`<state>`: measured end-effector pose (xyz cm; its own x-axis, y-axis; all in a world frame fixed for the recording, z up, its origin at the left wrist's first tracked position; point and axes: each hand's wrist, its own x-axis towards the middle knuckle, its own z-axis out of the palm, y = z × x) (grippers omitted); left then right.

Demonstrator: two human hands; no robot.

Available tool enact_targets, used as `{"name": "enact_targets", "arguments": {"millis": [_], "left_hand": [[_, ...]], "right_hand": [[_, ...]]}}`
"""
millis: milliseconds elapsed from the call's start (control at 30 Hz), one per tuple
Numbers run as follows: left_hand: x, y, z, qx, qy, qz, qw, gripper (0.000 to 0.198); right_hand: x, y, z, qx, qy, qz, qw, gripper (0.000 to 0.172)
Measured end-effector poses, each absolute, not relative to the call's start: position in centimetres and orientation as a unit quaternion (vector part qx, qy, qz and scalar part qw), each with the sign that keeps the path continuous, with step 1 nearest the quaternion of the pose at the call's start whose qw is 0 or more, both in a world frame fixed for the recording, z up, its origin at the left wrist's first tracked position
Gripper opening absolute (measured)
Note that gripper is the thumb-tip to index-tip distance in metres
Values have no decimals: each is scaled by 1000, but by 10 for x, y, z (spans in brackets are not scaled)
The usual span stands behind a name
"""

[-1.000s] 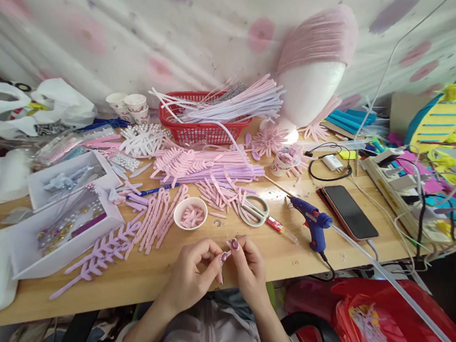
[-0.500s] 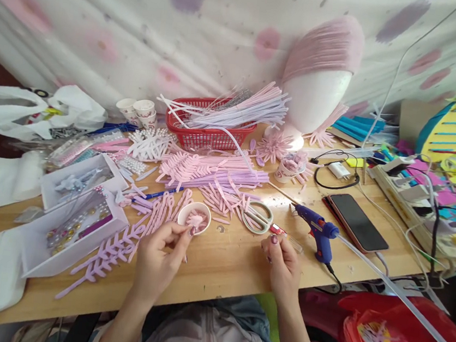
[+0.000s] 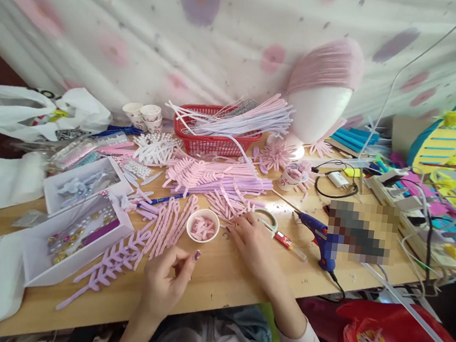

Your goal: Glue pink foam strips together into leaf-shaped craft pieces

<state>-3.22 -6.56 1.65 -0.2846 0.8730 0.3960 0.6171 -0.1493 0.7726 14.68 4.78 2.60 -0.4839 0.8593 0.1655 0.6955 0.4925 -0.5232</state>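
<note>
A white paper cup [image 3: 201, 239] full of short pink fuzzy pieces stands on the table between my hands. Just in front of it, my left hand [image 3: 169, 281] is closed, thumb and forefinger pressed together; anything between them is too small to make out. My right hand [image 3: 253, 246] reaches forward over the table to the right of the cup, fingers stretched out, palm down. It partly covers the pale-handled scissors [image 3: 272, 220]; I cannot tell whether it touches them. Loose pink pieces [image 3: 219, 206] lie just beyond its fingertips.
Purple leafy stems [image 3: 113, 259] and white boxes [image 3: 31, 269] lie left. Behind are pipe cleaners in a red basket [image 3: 202, 145] and a white foam head [image 3: 321, 113]. A blue glue gun [image 3: 321, 239], a red-labelled tube [image 3: 285, 242] and cables [image 3: 432, 216] lie right.
My right hand has moved left and forward, over the scissors, its fingers now stretched. My left hand has drawn back from the cup; the pink piece it held no longer shows in its fingers.
</note>
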Motion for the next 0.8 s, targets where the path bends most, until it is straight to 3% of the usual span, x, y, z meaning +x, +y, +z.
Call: {"name": "enact_targets", "arguments": {"millis": [100, 200, 367, 467, 533, 667, 800], "left_hand": [[-28, -69, 18, 612, 618, 478, 119, 25], [-24, -70, 17, 627, 601, 479, 128, 26], [-8, -64, 13, 645, 570, 458, 222, 6], [6, -56, 11, 625, 568, 432, 317, 48], [14, -50, 11, 611, 565, 415, 368, 61], [26, -43, 14, 595, 553, 405, 419, 66], [30, -40, 15, 587, 551, 423, 415, 56]], "right_hand": [[136, 49, 18, -464, -858, 136, 172, 13], [139, 45, 15, -483, -838, 159, 199, 16], [158, 27, 22, -511, -641, 480, 312, 19], [166, 14, 25, -482, -494, 635, 347, 28], [169, 7, 26, -458, -431, 693, 352, 29], [174, -2, 25, -425, -380, 746, 344, 29], [178, -3, 23, -413, -373, 759, 339, 28]]}}
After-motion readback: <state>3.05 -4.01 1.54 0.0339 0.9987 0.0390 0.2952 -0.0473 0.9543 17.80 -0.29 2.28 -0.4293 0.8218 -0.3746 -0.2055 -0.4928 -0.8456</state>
